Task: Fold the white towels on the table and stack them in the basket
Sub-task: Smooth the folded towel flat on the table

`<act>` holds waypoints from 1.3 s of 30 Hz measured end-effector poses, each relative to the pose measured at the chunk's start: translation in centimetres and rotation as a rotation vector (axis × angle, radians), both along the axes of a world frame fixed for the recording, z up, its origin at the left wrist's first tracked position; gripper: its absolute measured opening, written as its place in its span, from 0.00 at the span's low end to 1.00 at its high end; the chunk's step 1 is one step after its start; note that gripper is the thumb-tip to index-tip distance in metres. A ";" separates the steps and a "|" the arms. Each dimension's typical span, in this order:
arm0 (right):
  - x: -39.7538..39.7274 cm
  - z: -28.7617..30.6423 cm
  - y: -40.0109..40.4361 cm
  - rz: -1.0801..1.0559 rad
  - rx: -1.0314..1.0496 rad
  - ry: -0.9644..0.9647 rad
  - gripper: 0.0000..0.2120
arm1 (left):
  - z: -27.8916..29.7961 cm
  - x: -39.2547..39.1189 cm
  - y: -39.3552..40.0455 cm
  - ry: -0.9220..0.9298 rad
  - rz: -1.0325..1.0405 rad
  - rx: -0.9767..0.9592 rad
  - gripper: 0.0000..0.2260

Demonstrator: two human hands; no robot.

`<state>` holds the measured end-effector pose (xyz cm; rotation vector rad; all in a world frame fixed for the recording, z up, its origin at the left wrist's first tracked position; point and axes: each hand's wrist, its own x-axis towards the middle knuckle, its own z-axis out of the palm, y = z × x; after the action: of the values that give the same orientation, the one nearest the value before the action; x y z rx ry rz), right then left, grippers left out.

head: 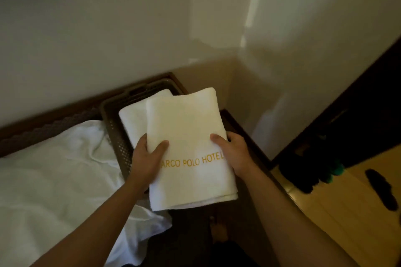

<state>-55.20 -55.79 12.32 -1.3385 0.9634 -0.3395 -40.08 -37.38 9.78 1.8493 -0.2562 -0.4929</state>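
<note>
Partly hidden basket (112, 114) behind folded towel (186, 136), left hand (147, 158) and right hand (236, 153) each gripping an edge.

**Legible text: one item**

Folded white terry towel (186, 136): gold capital lettering across its lower part reads "ARCO POLO HOTEL". The left hand's thumb (161, 147) covers the start of the line, so the first word is probably cut short. No other readable markings.
</note>
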 end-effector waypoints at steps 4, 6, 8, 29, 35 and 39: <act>9.3 -0.2 -5.1 0.238 -0.017 -0.015 0.03 | -0.1 5.3 -2.1 -0.002 0.238 0.017 0.18; 13.5 -0.6 -6.8 0.328 -0.012 -0.021 0.02 | -0.3 7.5 -2.8 0.014 0.342 0.015 0.18; 17.0 -1.2 -8.3 0.390 -0.011 -0.019 0.03 | -1.0 9.5 -3.4 0.034 0.415 0.019 0.19; 19.8 -7.2 -10.3 0.611 0.073 0.051 0.11 | -4.9 9.4 -4.6 0.322 0.488 0.111 0.19; 21.7 -5.0 -10.0 0.561 0.085 -0.043 0.06 | -2.5 11.0 -4.0 0.179 0.507 0.134 0.17; 19.0 -8.6 -10.2 0.625 0.135 0.191 0.13 | -5.4 8.9 -3.2 0.239 0.423 0.233 0.20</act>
<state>-36.19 -66.03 3.72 -1.4874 0.6613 0.3288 -31.20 -40.59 4.35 1.9765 0.3620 -0.4540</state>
